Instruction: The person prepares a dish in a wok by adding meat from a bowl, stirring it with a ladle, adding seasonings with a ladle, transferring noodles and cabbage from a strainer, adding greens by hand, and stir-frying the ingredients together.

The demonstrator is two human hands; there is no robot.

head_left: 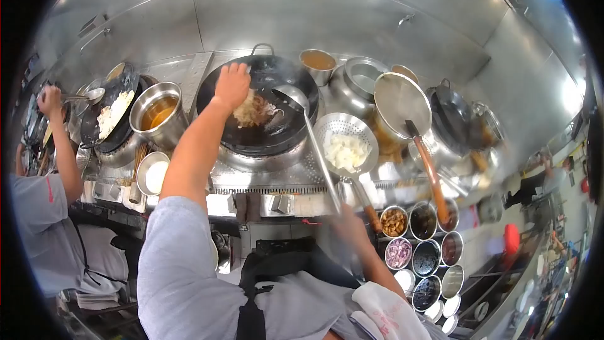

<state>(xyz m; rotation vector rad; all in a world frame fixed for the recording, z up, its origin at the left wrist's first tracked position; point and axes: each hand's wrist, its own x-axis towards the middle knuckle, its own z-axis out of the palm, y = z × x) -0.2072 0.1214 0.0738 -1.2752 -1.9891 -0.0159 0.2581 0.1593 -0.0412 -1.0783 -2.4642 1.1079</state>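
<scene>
the right hand [350,230] wraps its fingers round the ladle [320,150] while the left hand [233,84] is over the wok [272,70], whether its fingers hold anything i cannot tell.

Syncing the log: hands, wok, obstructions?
Left hand over wok, grip unclear; right hand gripping ladle. Food in wok, ladle reaching in beside it. Nothing seen blocking ladle; skimmer beside wok.

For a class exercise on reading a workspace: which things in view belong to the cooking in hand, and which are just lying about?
Belongs:
- black wok, left hand over it
- browned food inside it
- ladle, in the right hand's grip

Apparently idle:
- mesh strainer
- pot of amber liquid
- cut purple onion
- perforated skimmer of white pieces (possibly for this job)
</scene>
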